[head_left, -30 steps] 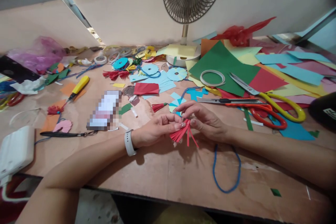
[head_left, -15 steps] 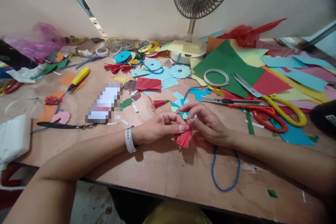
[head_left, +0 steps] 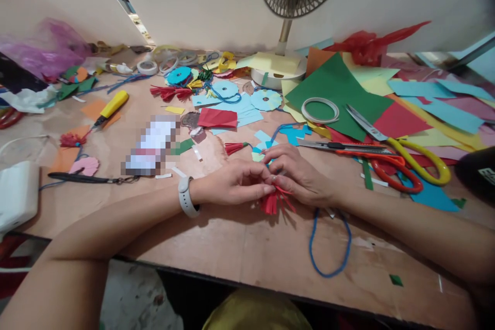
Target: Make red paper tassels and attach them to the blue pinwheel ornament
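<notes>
Both hands meet at the front middle of the table, around a red paper tassel (head_left: 271,203) whose cut strips fan out downward. My left hand (head_left: 242,183) is closed, thumb and fingertips pinching the tassel's top from the left. From the right, my right hand (head_left: 297,174) pinches the same top, its fingers curled over it. The tassel's upper end is hidden by the fingers. Just behind the hands lies a blue and pale yellow paper disc (head_left: 258,153), partly covered. A loop of blue cord (head_left: 331,274) comes out below my right wrist and rests on the table.
Yellow-handled scissors (head_left: 419,157), orange-handled scissors (head_left: 402,180) and a box cutter (head_left: 344,147) lie right of the hands. A blurred phone (head_left: 149,147) and a yellow-handled knife (head_left: 112,108) lie left. A fan (head_left: 284,36), coloured paper (head_left: 336,93) and finished tassels (head_left: 170,93) stand or lie behind.
My right hand's fingers have closed in from a raised, looser pose onto the tassel's top. The red strips are spread wider to the right. The view has shifted slightly.
</notes>
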`<action>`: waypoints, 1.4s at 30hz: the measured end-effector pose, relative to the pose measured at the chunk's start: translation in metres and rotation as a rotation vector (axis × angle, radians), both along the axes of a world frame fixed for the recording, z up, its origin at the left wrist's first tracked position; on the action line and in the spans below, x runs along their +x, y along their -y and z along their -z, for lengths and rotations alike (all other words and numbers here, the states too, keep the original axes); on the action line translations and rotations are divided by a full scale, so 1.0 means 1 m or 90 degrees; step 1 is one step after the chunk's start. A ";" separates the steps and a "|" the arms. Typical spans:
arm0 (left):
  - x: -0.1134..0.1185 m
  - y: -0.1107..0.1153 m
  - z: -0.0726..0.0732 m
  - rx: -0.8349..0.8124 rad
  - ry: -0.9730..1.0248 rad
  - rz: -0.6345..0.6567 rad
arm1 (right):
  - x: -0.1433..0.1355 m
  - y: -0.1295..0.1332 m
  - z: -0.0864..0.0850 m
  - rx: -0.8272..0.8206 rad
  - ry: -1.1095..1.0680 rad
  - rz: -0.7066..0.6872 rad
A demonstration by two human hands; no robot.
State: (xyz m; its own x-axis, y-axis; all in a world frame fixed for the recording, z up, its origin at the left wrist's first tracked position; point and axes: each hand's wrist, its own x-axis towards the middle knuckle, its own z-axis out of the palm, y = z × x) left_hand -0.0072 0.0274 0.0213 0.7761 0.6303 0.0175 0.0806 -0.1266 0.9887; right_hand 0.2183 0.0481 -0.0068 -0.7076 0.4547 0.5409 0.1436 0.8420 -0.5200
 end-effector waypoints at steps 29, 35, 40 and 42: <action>0.001 -0.002 -0.001 0.005 0.005 -0.096 | -0.003 0.005 0.005 -0.087 -0.105 0.186; 0.003 -0.002 0.006 0.037 0.026 -0.190 | -0.003 -0.007 0.011 -0.256 -0.139 0.245; 0.005 0.001 0.007 0.071 0.047 -0.216 | -0.007 0.001 0.008 -0.125 -0.114 0.253; 0.006 0.004 0.005 0.057 0.045 -0.209 | -0.008 0.007 0.005 -0.027 -0.099 0.242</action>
